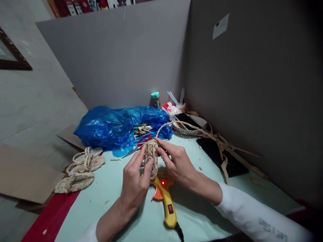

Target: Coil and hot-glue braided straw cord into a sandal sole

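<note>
1. Head view, hands and work. The left hand and the right hand meet above the middle of the tabletop, and the woven piece is held between them, clear of the surface.
2. Head view, state of each grip. The left grip is closed on the near half of the woven piece, with the thumb on one face and the fingers wrapped over the other. The right grip is nearly closed on the far rim, its forefinger laid along the top edge. Its thumb is hidden behind the piece, so the pinch is judged rather than seen.
3. Head view, surroundings. A braided cord runs from the far rim towards loose straw strips at the right. A yellow glue gun, its red lamp lit, lies on the tabletop directly below the hands. Red-handled scissors lie just beyond, against a blue plastic bag. More woven pieces lie well apart at the left.
4. Handling note (judgement). A steady left hold seems best, leaving the right fingertips to seat the cord snugly against the rim. Fingers are best kept off any fresh glue and off the hot nozzle beneath.
5. Orientation. The woven piece stands on edge. Its long axis runs away from the person, the near end over the glue gun and the far end pointing towards the scissors.
</note>
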`<state>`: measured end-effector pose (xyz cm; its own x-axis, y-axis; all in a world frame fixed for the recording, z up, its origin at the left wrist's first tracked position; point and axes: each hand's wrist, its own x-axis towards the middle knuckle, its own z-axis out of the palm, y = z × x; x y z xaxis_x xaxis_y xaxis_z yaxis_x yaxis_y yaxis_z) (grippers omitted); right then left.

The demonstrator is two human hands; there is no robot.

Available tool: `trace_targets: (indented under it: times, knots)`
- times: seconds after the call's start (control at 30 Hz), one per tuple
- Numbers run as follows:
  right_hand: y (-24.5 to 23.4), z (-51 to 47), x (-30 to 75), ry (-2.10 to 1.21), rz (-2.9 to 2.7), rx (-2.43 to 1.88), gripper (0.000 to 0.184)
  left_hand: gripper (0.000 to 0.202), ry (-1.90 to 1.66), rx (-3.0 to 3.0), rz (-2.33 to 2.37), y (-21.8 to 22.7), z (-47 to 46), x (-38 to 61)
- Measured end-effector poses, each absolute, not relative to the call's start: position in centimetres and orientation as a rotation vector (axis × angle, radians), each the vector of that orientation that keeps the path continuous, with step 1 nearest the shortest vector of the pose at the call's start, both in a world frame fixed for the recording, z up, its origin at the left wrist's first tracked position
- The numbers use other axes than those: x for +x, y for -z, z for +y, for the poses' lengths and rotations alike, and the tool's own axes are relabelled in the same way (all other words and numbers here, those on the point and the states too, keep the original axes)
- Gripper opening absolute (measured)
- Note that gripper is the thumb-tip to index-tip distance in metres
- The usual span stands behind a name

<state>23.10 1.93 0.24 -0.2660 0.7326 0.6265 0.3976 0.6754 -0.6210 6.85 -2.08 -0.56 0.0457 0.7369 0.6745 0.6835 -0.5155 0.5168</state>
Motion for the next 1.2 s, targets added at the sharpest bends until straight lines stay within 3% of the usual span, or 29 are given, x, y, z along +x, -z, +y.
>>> trace_targets:
  times: [0.43, 0.67, 1.2]
  knots:
    - [-2.7, 1.4, 25.1, -0.891, -1.877, -0.706, 0.03, 0.012, -1.633, 1.803, 1.408, -1.8, -2.8, 5.3]
    - [-2.6, 1.0, 25.1, -0.856, -1.965, -0.653, 0.031, 0.008, -1.389, 1.226, 1.163, -1.9, -2.7, 4.7]
    - [-2.0, 0.5, 24.6, -0.786, -1.955, -0.719, 0.032, 0.01, -1.393, 1.325, 1.306, -1.0, -3.1, 4.9]
